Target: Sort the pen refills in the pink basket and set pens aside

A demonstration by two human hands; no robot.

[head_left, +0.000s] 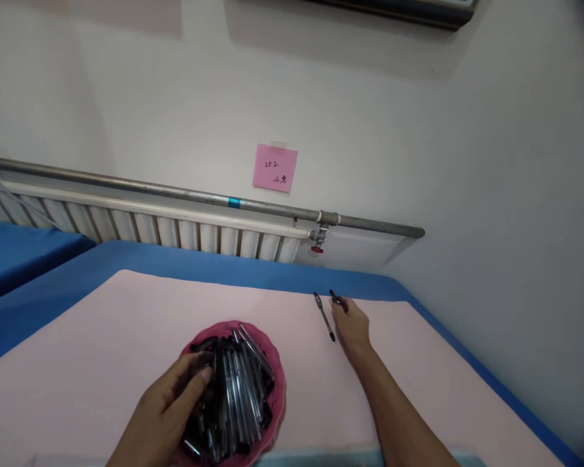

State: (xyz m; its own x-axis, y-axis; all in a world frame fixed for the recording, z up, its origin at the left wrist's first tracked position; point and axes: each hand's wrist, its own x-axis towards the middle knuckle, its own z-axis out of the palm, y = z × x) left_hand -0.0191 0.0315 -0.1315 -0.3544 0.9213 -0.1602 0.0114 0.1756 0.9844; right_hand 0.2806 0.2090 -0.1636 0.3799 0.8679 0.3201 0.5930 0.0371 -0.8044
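Two bare hands work over a pale pink worktop (102, 337) edged in blue. Near its front edge sits a round magenta plastic bowl (276, 379) heaped with clear-barrelled pens (238, 389); the left hand (168, 405) rests on that heap, fingers curled among the pens. Toward the back edge, the right hand (354, 327) pinches a black-capped pen (335, 299) at its fingertips, just beside a single clear pen (324, 316) lying flat on the worktop.
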